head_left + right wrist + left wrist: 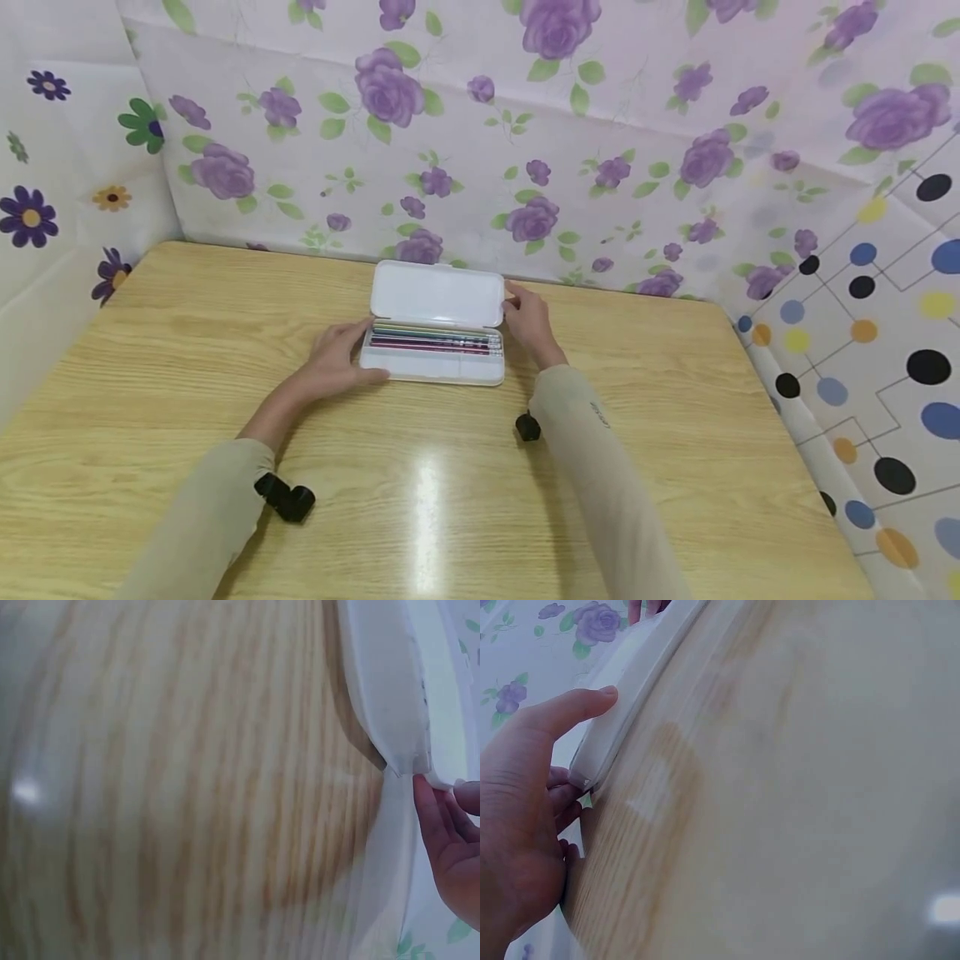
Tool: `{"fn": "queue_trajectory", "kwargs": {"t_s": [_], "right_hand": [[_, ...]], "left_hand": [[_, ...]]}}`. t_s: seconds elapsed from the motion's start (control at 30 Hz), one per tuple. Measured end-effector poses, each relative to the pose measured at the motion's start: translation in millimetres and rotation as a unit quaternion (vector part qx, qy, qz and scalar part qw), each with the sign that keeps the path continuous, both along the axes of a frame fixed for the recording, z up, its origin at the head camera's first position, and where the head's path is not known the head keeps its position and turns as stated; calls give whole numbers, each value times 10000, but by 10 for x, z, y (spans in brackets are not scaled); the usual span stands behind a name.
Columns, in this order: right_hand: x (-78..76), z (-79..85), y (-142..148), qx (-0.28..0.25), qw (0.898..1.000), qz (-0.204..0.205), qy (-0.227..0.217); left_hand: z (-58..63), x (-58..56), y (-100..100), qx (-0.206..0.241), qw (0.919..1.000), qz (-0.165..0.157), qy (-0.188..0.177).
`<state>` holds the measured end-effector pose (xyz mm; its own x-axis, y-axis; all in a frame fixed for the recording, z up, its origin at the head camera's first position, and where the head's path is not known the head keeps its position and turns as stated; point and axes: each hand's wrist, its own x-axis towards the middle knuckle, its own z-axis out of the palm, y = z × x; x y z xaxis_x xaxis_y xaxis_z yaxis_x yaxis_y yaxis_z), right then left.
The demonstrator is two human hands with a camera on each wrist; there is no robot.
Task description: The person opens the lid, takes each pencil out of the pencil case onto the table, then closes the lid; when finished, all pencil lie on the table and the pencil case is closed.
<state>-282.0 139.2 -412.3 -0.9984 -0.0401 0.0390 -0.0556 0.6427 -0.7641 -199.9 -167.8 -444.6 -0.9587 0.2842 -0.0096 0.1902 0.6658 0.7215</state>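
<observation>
An opened white pencil case [420,365] lies on the wooden table, its lid [437,293] raised at the back. Several pencils [431,340], dark, red and yellowish, lie side by side in its rear part. My left hand [333,362] grips the left end; in the left wrist view its thumb [592,703] is over the case's front edge and its other fingers are at the end, partly hidden. At the right side, my right hand [531,321] pinches the lid's edge between thumb and fingers [429,810].
The table [660,450] reaches back to a wall sheet [465,167] with purple flowers. A dotted sheet [862,375] hangs at the right, a flowered one [67,167] at the left. Small black devices [288,498] sit at both wrists.
</observation>
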Motion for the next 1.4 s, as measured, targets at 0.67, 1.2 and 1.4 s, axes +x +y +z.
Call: {"fn": "queue_trajectory", "kwargs": {"t_s": [0.67, 1.2, 1.4], "right_hand": [[170, 86, 74, -102, 9979, 548, -318], [368, 115, 49, 401, 9857, 1441, 776], [382, 76, -115, 719, 9705, 2231, 559]], "left_hand": [[-11, -24, -12, 25, 9999, 24, -135], [-22, -5, -54, 316, 9994, -50, -124], [-22, -1, -60, 386, 9991, 14, -195]]}}
